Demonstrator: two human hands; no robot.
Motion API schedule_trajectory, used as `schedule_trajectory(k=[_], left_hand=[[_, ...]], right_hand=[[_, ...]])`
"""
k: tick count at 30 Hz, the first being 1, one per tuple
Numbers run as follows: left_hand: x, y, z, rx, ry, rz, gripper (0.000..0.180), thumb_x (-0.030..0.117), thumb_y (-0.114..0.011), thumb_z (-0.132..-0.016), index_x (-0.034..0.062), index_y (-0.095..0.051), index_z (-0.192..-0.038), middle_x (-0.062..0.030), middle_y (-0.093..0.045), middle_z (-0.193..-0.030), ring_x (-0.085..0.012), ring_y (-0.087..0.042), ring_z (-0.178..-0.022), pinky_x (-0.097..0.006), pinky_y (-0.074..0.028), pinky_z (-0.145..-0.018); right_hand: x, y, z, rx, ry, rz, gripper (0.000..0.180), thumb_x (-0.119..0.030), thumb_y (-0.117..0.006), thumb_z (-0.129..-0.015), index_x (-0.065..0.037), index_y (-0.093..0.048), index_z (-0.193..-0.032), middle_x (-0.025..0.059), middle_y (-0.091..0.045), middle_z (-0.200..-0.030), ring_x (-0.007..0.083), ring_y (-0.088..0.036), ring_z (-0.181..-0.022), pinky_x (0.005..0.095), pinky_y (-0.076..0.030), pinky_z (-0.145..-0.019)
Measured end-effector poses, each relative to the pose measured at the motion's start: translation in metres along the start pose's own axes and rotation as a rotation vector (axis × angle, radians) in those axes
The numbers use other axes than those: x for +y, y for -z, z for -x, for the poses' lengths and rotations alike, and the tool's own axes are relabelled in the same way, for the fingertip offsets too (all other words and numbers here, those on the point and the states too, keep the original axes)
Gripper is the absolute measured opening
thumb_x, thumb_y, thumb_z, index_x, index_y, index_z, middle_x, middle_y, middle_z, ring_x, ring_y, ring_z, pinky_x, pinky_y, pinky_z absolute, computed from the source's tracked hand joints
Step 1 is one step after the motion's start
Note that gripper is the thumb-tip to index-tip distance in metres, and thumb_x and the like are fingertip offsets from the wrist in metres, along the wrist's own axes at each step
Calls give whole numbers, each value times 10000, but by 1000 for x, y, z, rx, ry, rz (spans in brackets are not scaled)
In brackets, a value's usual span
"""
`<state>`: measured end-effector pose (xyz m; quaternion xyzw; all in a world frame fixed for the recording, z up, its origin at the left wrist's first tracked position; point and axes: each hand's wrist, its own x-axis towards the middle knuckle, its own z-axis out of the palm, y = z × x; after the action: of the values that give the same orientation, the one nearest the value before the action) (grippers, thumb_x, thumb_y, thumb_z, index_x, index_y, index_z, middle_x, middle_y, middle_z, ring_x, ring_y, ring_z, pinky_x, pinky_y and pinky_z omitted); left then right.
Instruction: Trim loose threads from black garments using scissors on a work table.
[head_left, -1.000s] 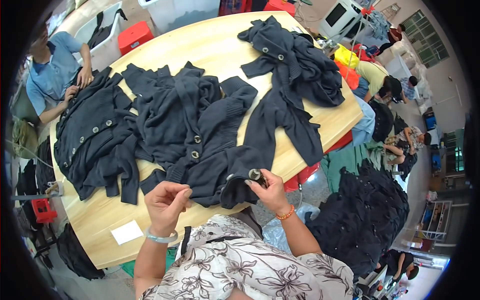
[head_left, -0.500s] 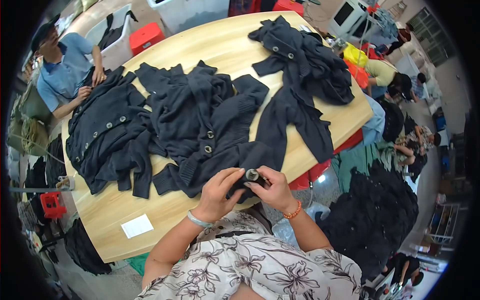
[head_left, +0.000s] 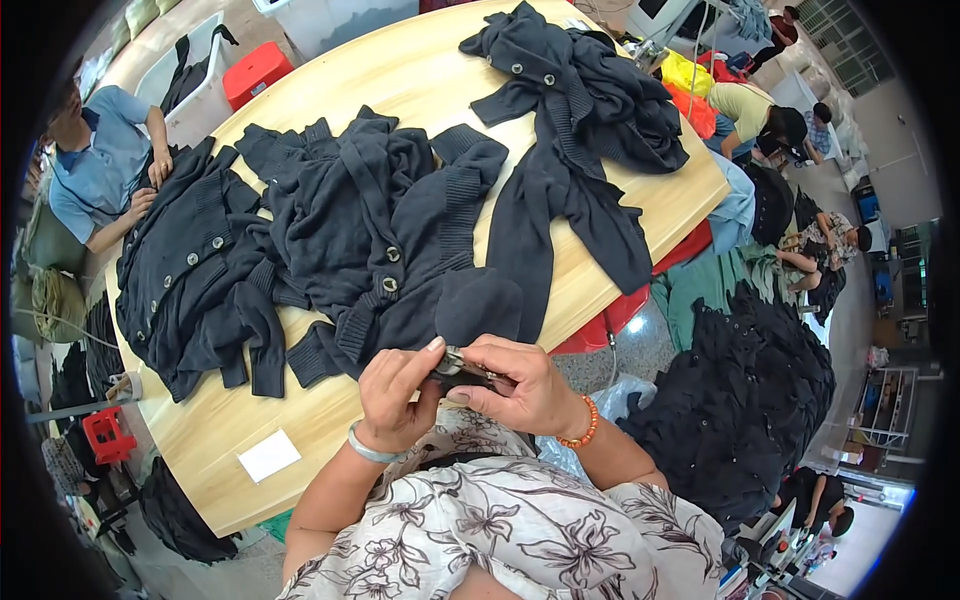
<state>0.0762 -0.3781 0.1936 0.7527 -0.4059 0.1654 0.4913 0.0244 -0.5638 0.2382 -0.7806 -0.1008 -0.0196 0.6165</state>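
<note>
A dark navy knit cardigan [head_left: 400,230] lies spread in front of me, its near edge reaching my hands. My left hand [head_left: 395,392] is closed, with thumb and fingers pinching dark knit beside a grey marbled button [head_left: 451,360]. My right hand [head_left: 522,385] is closed at the same spot, thumb below and index finger above. A narrow dark, slightly shiny thing [head_left: 490,378] shows between its fingers, too small to make out. The hands nearly meet at the table's near edge. More dark buttoned cardigans lie at the left [head_left: 190,270] and far right [head_left: 585,110].
A white paper [head_left: 269,456] lies on the wooden table [head_left: 200,490] at near left. Across the left side, a person in a blue shirt [head_left: 100,170] handles the left cardigan. Dark garments are heaped [head_left: 730,410] at my right. Red stools [head_left: 255,77] and white bins stand beyond.
My hands have shifted left and slightly down, and the button has turned from facing up to edge-on. The whole view has shifted a little.
</note>
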Motion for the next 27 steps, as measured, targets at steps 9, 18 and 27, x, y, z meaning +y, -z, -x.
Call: schedule_trajectory(k=[9,18,27], left_hand=[[3,-9,16,137,300,151,464,-127,-606,-672,-16,-631,-1122,-104,-639,-800,-234,-571,-612,-315,-452,-579],[-8,-5,12,69,135,19,481,-100,-656,-621,25,-660,-1085,-111,-609,-865,-256,-581,-706,-331,-446,-610],[-7,-18,23,195,436,320,337,-77,-672,-713,-14,-659,-1044,-133,-645,-918,-249,-619,-793,-296,-483,-733]], right_hand=[[10,-10,3,49,0,-17,261,25,-672,-816,80,-621,-1066,105,-629,-835,126,-587,-665,238,-458,-574],[15,-16,-4,187,5,6,204,31,-713,-763,22,-679,-964,88,-643,-844,111,-622,-686,235,-485,-584],[17,-19,-14,223,121,184,229,58,-705,-673,9,-620,-879,109,-629,-859,140,-616,-682,247,-479,-553]])
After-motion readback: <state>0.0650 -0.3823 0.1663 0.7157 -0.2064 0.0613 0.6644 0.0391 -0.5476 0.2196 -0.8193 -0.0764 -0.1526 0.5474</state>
